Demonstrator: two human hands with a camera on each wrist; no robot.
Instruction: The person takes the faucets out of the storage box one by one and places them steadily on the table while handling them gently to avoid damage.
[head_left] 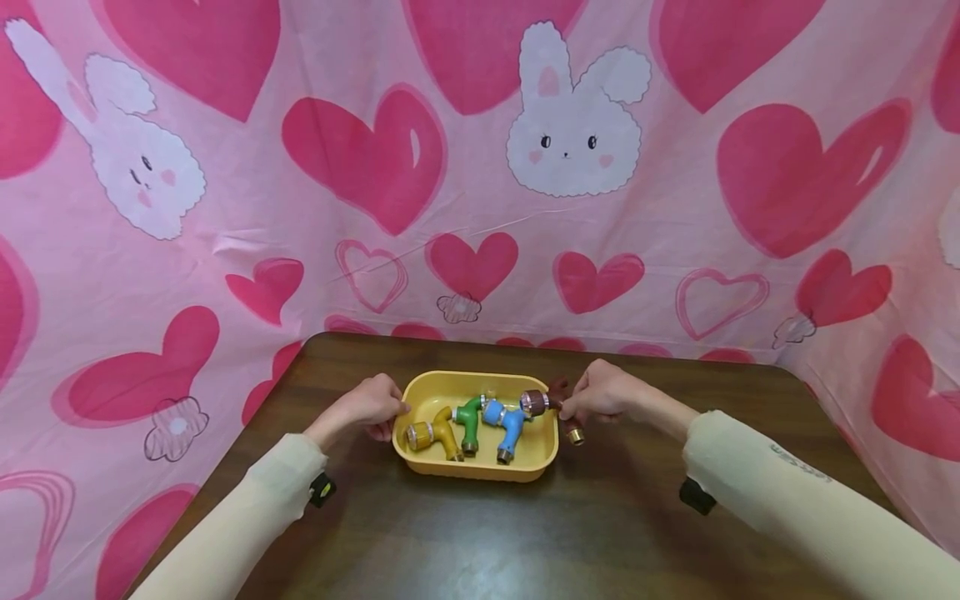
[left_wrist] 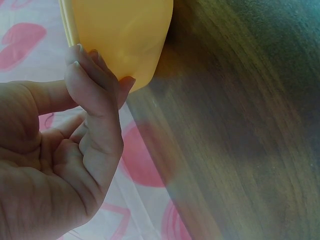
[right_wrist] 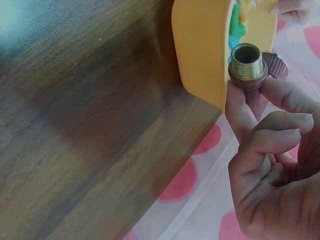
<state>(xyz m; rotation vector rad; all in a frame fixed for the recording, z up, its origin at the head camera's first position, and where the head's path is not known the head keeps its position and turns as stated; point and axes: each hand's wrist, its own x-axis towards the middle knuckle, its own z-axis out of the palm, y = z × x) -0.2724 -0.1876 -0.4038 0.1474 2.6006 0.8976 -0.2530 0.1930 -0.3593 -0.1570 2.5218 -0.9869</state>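
A yellow plastic tub (head_left: 442,471) holds a yellow faucet (head_left: 442,432), a green faucet (head_left: 470,421) and a blue faucet (head_left: 512,429), lying side by side. At its left end, my left hand (head_left: 372,406) pinches the rim between thumb and fingers; the left wrist view shows the fingertips on the tub's wall (left_wrist: 125,40). My right hand (head_left: 606,392) pinches a brown faucet (head_left: 557,398) over the tub's right end. The faucet's ribbed knob reaches over the rim, and its brass threaded end (right_wrist: 247,62) faces the right wrist camera. Part of the brown body is hidden by my fingers.
The tub stands on a dark wooden table (head_left: 465,542), near its back edge. Behind and at both sides hangs a pink cloth (head_left: 480,192) printed with hearts and rabbits. Dark straps with small devices (head_left: 697,496) are at both wrists.
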